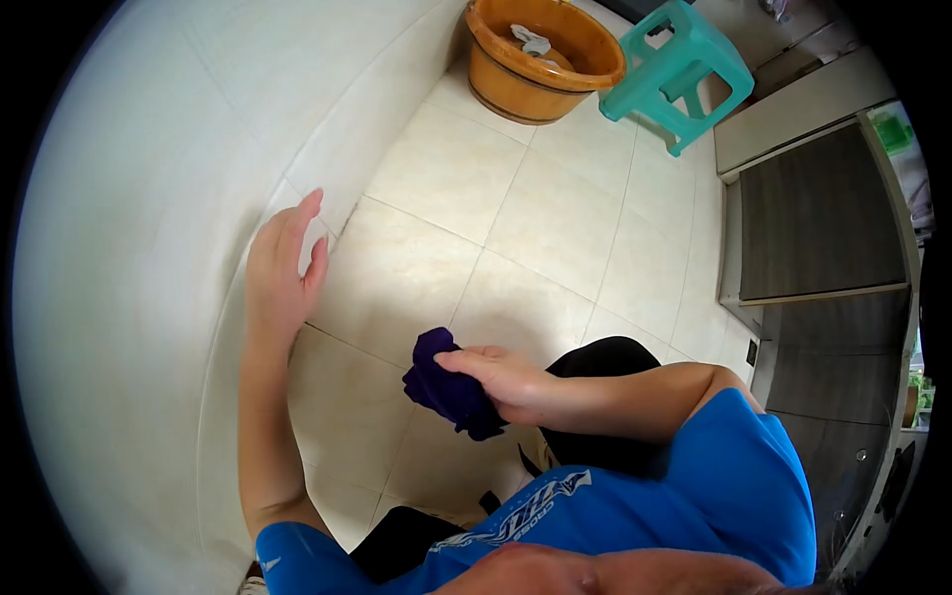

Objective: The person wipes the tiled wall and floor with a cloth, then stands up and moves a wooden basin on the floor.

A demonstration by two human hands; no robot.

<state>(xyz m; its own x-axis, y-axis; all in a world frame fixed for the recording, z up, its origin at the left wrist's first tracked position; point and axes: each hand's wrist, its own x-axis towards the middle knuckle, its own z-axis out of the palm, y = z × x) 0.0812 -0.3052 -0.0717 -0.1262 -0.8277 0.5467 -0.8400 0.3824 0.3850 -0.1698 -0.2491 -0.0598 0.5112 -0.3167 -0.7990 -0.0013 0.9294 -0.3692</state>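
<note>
A crumpled dark purple cloth [446, 389] is bunched in my right hand [501, 382], its folds hanging past the fingers above the tiled floor. My thumb presses along the top of it. Over on the left, my left hand [288, 258] is raised beside the white wall [149, 268], thumb and fingers apart, with nothing in it. Whether the left fingers touch the wall I cannot tell.
Ahead stands a round wooden tub [540, 89] with a pale cloth [532, 40] inside. A green plastic stool [684, 79] is right beside it. Dark-fronted cabinets [823, 213] line the right side. Beige tiles [535, 208] cover the floor.
</note>
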